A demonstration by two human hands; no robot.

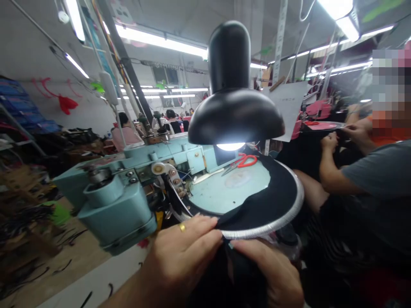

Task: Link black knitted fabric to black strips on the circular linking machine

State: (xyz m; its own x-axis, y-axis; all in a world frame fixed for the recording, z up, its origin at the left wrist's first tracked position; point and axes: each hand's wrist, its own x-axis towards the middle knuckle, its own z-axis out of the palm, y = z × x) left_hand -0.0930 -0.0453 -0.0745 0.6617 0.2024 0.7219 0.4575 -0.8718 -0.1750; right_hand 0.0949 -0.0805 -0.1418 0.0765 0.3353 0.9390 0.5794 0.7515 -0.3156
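Observation:
My left hand (181,252), with a gold ring on one finger, is closed on black fabric (257,207) at the near rim of a round teal machine disc (224,192). My right hand (268,269) pinches the same fabric just beside it, below the toothed metal rim (272,224). The fabric drapes over the disc's right side and hangs down between my hands. A teal linking machine body (118,201) sits left of the disc.
A black lamp (234,107) hangs lit over the disc. Red-handled scissors (244,161) lie on the far side of the disc. A person in a grey shirt (369,171) works at the right. Other workers sit further back.

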